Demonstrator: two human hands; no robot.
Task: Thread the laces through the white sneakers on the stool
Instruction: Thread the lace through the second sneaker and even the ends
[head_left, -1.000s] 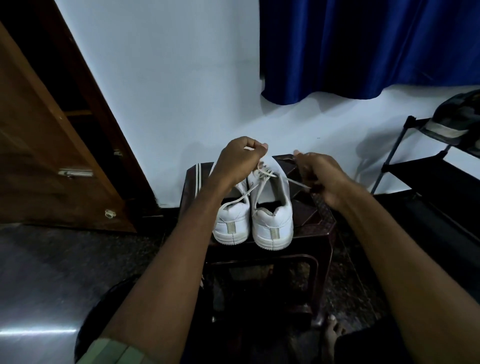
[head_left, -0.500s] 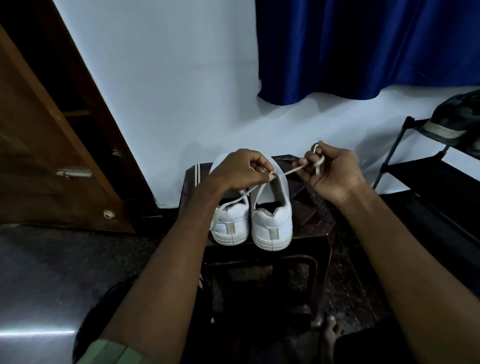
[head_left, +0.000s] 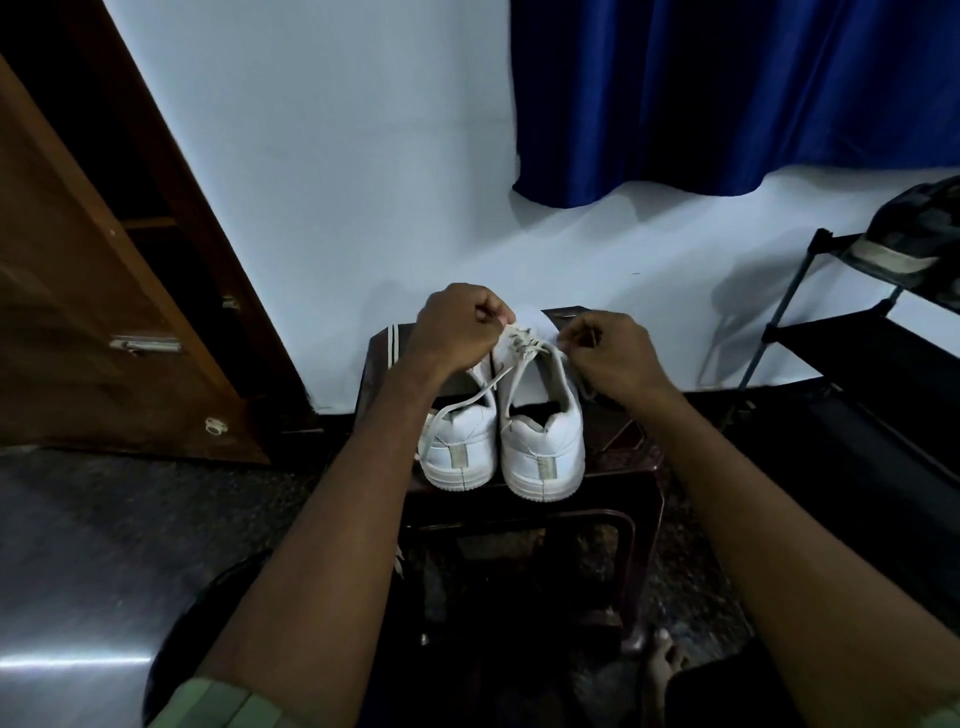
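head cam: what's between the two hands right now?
In the head view, the laced front of the right sneaker: crossed lace rows span the gap between the left hand and the right hand, each pinching the lace.

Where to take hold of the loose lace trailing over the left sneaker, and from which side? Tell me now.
Pinch the loose lace at its slack middle, where it drapes over the collar of the left sneaker. Come from above and the near, heel side: that stretch lies exposed and free, while its upper end is crowded by the left hand and right hand at the eyelets. A fingertip grip suits the thin, flat cord.
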